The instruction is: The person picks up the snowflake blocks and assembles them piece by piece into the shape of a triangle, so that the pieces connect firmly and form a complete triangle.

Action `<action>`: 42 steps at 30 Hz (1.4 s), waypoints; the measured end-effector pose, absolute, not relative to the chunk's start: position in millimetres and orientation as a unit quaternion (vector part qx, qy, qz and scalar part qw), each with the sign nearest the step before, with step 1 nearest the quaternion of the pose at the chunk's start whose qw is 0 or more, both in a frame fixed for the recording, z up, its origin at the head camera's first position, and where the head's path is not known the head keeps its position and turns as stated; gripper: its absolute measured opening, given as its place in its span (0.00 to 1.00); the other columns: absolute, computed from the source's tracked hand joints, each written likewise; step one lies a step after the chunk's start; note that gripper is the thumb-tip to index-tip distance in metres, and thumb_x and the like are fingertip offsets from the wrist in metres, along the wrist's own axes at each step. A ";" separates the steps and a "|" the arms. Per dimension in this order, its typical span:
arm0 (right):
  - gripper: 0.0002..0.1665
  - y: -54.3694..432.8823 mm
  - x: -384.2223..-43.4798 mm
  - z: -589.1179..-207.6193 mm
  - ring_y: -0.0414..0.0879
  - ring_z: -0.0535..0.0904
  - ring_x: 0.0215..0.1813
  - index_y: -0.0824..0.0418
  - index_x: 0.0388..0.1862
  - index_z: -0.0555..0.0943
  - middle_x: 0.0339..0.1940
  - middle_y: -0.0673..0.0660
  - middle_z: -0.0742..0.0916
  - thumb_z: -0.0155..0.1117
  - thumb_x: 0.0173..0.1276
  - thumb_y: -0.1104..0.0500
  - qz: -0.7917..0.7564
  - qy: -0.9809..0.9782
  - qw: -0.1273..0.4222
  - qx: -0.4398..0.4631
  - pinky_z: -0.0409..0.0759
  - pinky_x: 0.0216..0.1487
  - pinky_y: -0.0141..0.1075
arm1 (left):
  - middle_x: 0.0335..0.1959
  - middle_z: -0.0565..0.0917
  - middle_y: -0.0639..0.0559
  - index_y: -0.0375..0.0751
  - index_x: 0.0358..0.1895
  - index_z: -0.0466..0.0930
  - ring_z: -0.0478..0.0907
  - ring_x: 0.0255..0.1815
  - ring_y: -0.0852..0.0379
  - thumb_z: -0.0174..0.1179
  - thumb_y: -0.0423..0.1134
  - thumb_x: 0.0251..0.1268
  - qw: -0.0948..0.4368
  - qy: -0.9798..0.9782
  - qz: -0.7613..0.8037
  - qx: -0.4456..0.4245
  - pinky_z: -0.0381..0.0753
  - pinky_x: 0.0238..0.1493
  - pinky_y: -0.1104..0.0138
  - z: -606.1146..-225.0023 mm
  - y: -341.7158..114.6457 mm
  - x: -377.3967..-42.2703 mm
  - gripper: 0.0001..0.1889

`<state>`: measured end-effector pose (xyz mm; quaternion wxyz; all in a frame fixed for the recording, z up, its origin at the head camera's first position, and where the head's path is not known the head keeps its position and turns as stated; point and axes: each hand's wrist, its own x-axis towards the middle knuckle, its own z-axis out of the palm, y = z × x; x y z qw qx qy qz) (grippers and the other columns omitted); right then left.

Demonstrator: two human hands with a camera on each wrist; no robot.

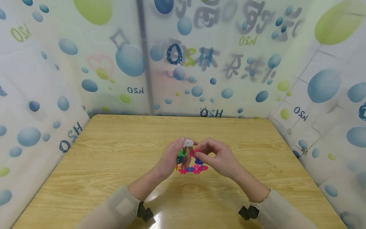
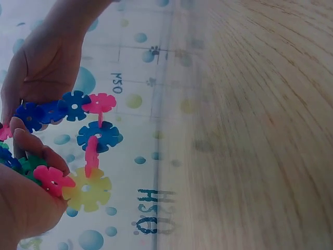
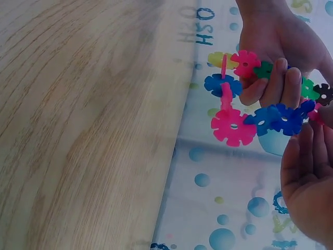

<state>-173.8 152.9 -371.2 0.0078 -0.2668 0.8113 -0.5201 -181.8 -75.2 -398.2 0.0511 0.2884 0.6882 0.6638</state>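
Observation:
A chain of interlocking plastic snowflake discs (image 1: 196,169) hangs in a loop between my two hands, above the table. Its discs are pink, blue, green, brown, white and yellow. My left hand (image 1: 168,159) holds the left side, its fingers curled behind the green discs (image 1: 182,153) and its thumb by the white disc (image 1: 188,143) at the top. My right hand (image 1: 224,159) pinches a pink disc (image 3: 314,113) on the other side, next to dark blue discs (image 3: 286,121). A yellow disc (image 2: 87,188) sits at the loop's lower corner. Fingers partly hide the upper joints.
The wood-grain table (image 1: 120,136) lies under both hands. Patterned sheets (image 1: 183,79) with blue and green drops stand along its back and both sides. Dark wrist mounts (image 1: 145,212) sit at both sleeve cuffs.

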 end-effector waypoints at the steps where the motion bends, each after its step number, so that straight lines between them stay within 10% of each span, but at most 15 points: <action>1: 0.07 152.8 -173.7 -371.1 0.47 0.86 0.44 0.52 0.50 0.88 0.44 0.50 0.91 0.75 0.77 0.60 -0.518 0.812 0.006 -0.267 0.88 0.46 0.37 | 0.26 0.79 0.46 0.34 0.64 0.80 0.76 0.24 0.56 0.25 0.57 0.91 0.054 0.686 0.666 0.287 0.81 0.28 0.66 -397.9 -75.3 -181.9 0.37; 42: 0.07 147.6 -164.6 -376.7 0.43 0.78 0.34 0.52 0.46 0.90 0.39 0.48 0.89 0.75 0.75 0.64 -0.517 0.802 -0.097 -0.285 0.79 0.34 0.33 | 0.32 0.81 0.50 0.42 0.63 0.81 0.75 0.30 0.55 0.26 0.69 0.84 0.131 0.683 0.679 0.234 0.76 0.31 0.69 -387.8 -69.8 -179.7 0.41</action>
